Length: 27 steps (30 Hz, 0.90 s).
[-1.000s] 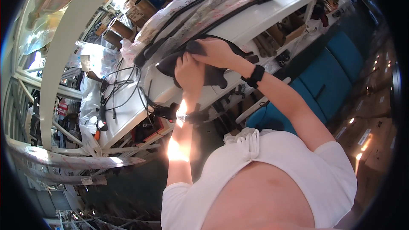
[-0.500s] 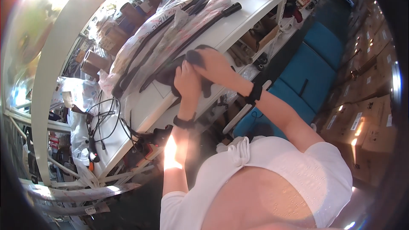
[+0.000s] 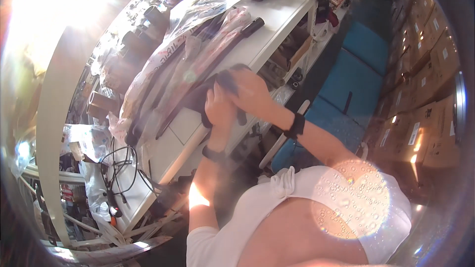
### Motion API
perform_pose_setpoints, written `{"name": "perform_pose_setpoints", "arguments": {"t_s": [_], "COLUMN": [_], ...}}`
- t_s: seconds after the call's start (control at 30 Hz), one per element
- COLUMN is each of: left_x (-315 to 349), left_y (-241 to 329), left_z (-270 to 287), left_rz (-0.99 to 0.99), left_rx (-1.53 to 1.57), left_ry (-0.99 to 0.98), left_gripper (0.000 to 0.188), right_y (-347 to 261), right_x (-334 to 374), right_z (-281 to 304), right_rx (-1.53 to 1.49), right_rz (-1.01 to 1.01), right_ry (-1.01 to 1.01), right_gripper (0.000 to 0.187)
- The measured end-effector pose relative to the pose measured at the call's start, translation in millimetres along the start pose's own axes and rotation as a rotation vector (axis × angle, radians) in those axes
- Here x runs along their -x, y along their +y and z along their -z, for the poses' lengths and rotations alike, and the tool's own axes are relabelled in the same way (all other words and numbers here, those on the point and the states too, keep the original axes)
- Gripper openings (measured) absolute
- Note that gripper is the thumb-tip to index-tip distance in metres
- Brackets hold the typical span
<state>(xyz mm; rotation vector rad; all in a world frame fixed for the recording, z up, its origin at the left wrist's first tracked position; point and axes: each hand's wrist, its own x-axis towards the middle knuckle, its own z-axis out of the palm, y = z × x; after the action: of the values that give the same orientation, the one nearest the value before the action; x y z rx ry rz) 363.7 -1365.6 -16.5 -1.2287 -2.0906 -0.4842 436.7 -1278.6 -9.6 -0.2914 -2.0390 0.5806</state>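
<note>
My left hand (image 3: 217,109) and my right hand (image 3: 255,94) meet over the front edge of the white workbench (image 3: 190,128). The fingers of both are closed around a dark, soft-looking item (image 3: 199,97), whose exact kind I cannot make out. A black patch of material lies over my right hand's fingers. Part of the item hangs below the hands. Just beyond them, long dark bars (image 3: 217,54) lie on the bench, partly covered by clear plastic wrap (image 3: 170,54) with red print. A black band circles each wrist.
Brown cardboard tubes (image 3: 101,101) stand behind the wrap. A tangle of black cable (image 3: 121,168) lies at the bench's near left end. Rightward are a blue padded seat (image 3: 329,96) and stacked cartons (image 3: 420,128). Shelves hang under the bench; a pale post (image 3: 57,133) rises at left.
The view has shifted slightly, with brighter glare at upper left. Both hands stay together on the dark item, with little visible change in their grip.
</note>
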Motion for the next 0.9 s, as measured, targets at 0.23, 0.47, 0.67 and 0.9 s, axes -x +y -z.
{"name": "perform_pose_setpoints", "arguments": {"t_s": [0.23,0.47,0.67,0.9], "left_x": [-33,-57,-92,-115], "left_y": [21,52,91,120], "left_z": [-19,-57,-94,-111], "left_rz": [0.066,0.021,0.018,-0.107], "left_rx": [0.007,-0.058,-0.119,-0.274], "left_ry": [-0.195,-0.089,-0.046,-0.059], "left_gripper": [0.037,0.034,0.015,0.012], "right_y": [27,67,111,150], "right_x": [-39,-50,-68,-79], "right_z": [12,36,64,85], "right_rx": [0.022,0.132,0.184,0.323], "right_rz": [-0.195,-0.254,-0.161,-0.293], "right_ry": [-0.211,-0.232,-0.109,-0.305], "right_gripper": [0.025,0.031,0.027,0.040]}}
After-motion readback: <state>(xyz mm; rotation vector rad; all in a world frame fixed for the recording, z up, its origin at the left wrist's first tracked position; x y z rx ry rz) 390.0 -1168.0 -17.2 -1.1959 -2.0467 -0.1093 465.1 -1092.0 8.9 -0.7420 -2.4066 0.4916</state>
